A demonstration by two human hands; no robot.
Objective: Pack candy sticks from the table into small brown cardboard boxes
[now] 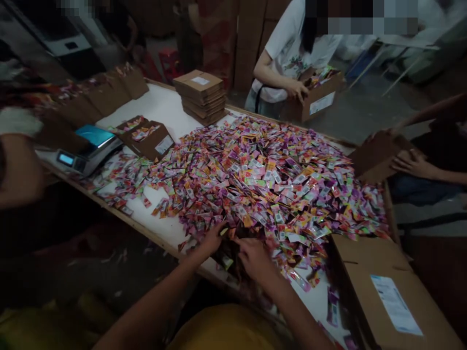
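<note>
A large heap of small colourful sachets (262,180) covers the white table (160,104). My left hand (210,239) and my right hand (254,257) are at the near edge of the heap, fingers curled among the sachets and close together. Both hands press on a bunch of sachets between them; shadow hides what exactly each holds. A brown cardboard box (394,291) with a white label lies at my right, next to my right forearm.
A digital scale (85,146) stands at the table's left, beside an open box of sachets (151,138). A stack of flat boxes (201,95) sits at the back. A person in white holds a filled box (317,95). Another person's hand (412,163) holds cardboard at right.
</note>
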